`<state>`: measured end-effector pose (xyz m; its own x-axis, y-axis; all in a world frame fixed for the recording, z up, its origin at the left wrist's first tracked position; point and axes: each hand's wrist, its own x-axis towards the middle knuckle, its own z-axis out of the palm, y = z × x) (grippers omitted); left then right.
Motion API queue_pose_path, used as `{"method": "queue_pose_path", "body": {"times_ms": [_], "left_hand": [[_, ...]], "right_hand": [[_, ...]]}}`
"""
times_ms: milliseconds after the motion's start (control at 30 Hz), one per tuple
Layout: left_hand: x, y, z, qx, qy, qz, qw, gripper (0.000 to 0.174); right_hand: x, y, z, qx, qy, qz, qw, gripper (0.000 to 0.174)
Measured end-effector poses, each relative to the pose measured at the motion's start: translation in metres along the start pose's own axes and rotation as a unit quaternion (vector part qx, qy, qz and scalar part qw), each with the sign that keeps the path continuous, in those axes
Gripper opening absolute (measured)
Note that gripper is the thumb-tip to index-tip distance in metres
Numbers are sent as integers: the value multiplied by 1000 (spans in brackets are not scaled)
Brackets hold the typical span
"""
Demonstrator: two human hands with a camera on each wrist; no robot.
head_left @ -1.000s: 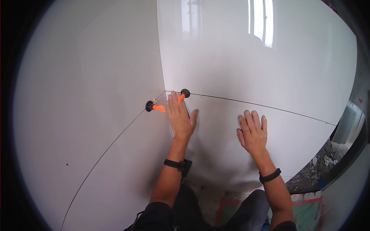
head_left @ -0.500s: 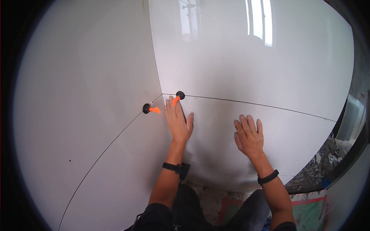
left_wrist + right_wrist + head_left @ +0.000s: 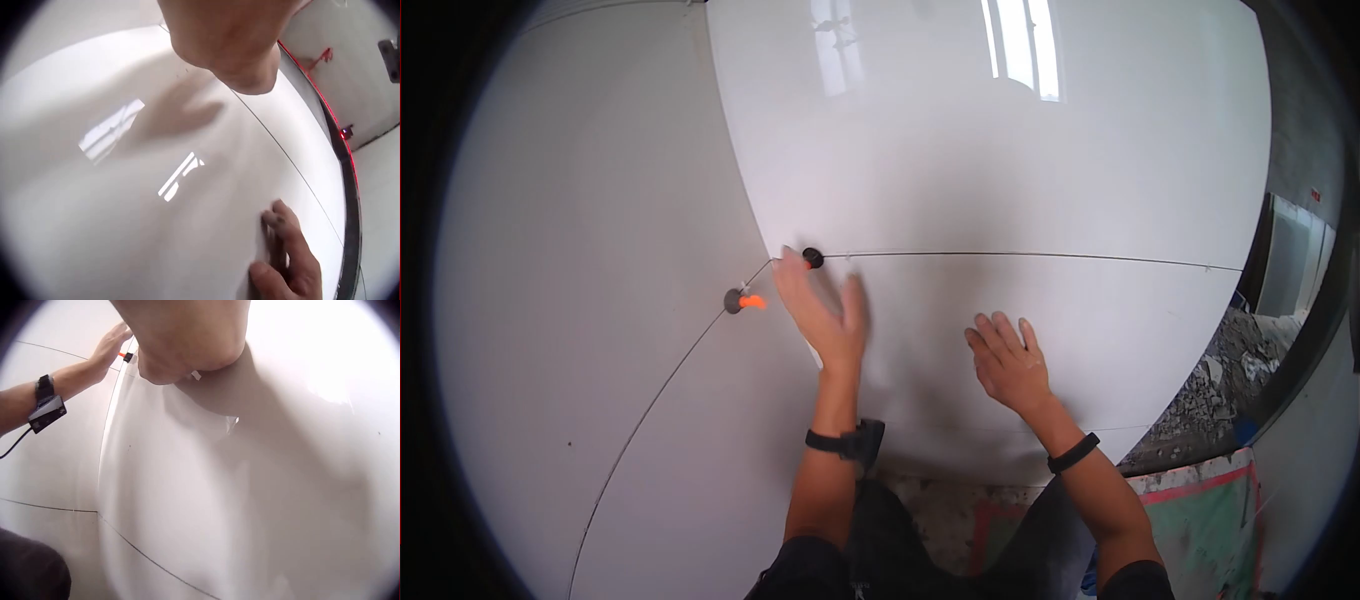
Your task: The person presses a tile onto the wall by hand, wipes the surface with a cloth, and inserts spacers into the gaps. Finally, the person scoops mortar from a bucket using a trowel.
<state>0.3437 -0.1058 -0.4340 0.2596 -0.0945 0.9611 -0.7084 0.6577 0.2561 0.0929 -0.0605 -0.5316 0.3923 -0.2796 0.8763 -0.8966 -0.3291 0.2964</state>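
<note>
In the head view, glossy white panels (image 3: 940, 160) meet along thin dark seams. The left hand (image 3: 820, 315), fingers extended and slightly blurred, is at the corner by a black disc (image 3: 813, 258) whose orange handle it partly covers. Left of it, a second black disc (image 3: 733, 301) with an orange handle (image 3: 752, 301) sits on the slanting seam. The right hand (image 3: 1012, 370) lies with spread fingers on or just over the lower panel, below the horizontal seam. The right wrist view shows the left hand (image 3: 111, 347) beside the orange-and-black piece (image 3: 127, 357). Neither hand visibly grips anything.
Small clear spacers (image 3: 1208, 268) stick out of the seam. At the right are rubble (image 3: 1200, 385), a pale upright panel (image 3: 1297, 262) and a green sheet with a pink border (image 3: 1200, 530). The person's legs (image 3: 900, 540) are at the bottom.
The view has shifted, so the panels and discs appear farther left. The left hand has tilted, its thumb spread wider, and now overlaps the upper disc's handle. The right hand appears farther left and slightly lower.
</note>
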Motion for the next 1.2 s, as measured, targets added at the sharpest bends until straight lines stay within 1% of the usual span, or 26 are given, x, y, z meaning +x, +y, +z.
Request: {"method": "queue_pose_path", "body": {"times_ms": [33, 67, 100, 167, 200, 233, 300, 333, 367, 433, 467, 500, 533, 567, 600, 633, 667, 700, 733, 767, 800, 867, 1000, 1200], "left_hand": [[-6, 4, 0, 99, -12, 155, 983, 72], [-17, 13, 7, 162, -100, 215, 958, 80], [-23, 20, 16, 156, -104, 214, 959, 80], [-34, 35, 37, 92, -261, 190, 942, 86], [-37, 39, 44, 111, -252, 180, 944, 90], [-37, 44, 53, 93, -256, 187, 944, 90], [-34, 57, 61, 96, -224, 226, 943, 91], [-33, 64, 67, 100, -228, 232, 940, 89], [-31, 71, 74, 82, -232, 238, 940, 89], [-27, 90, 85, 110, -226, 290, 924, 83], [-24, 102, 90, 88, -230, 296, 923, 83], [-20, 113, 95, 98, -224, 306, 920, 79], [-16, 122, 98, 111, -216, 316, 917, 75], [-11, 132, 102, 95, -218, 322, 916, 75], [-8, 141, 105, 120, -209, 318, 917, 71], [-7, 149, 109, 146, -200, 313, 917, 67], [-6, 153, 112, 131, -202, 318, 917, 67], [-5, 157, 116, 141, -175, 315, 922, 64], [-5, 159, 120, 153, -148, 311, 926, 61], [-5, 160, 122, 143, -149, 313, 927, 61], [-6, 160, 124, 150, -138, 311, 928, 60], [-7, 163, 126, 148, -117, 309, 932, 59], [-8, 161, 127, 160, -116, 310, 930, 55], [-8, 160, 129, 160, -118, 309, 930, 54]], "right_hand": [[-7, 0, 1, 6, -1, -4, 1000, 40], [-13, -1, 0, 11, -18, 0, 1000, 41], [-18, -2, -3, 7, -22, 4, 1000, 41], [-28, -1, -9, 33, -56, 14, 998, 43], [-36, -1, -11, 44, -73, 26, 996, 46], [-44, 3, -15, 29, -76, 38, 996, 46], [-60, 7, -19, 47, -94, 16, 994, 48], [-69, 10, -16, 40, -92, 6, 995, 49], [-73, 13, -17, 27, -97, 20, 995, 49], [-80, 17, -21, 47, -80, 3, 996, 49], [-83, 22, -24, 46, -70, 3, 996, 49], [-83, 29, -30, 31, -75, 17, 997, 49], [-81, 39, -35, 18, -60, 40, 997, 49], [-79, 51, -42, 5, -43, 62, 997, 49], [-75, 67, -50, -29, -48, 73, 996, 51], [-71, 86, -59, -42, -63, 127, 989, 55], [-65, 105, -70, -54, -77, 179, 979, 58], [-60, 128, -87, -76, -79, 250, 962, 67], [-59, 153, -100, -100, -36, 318, 942, 71], [-67, 179, -106, -118, 90, 322, 935, 73], [-76, 206, -113, -131, 149, 295, 935, 75], [-72, 234, -135, -143, 114, 285, 941, 78], [-73, 247, -144, -151, 81, 261, 950, 81], [-89, 248, -139, -144, 95, 277, 945, 83]]}}
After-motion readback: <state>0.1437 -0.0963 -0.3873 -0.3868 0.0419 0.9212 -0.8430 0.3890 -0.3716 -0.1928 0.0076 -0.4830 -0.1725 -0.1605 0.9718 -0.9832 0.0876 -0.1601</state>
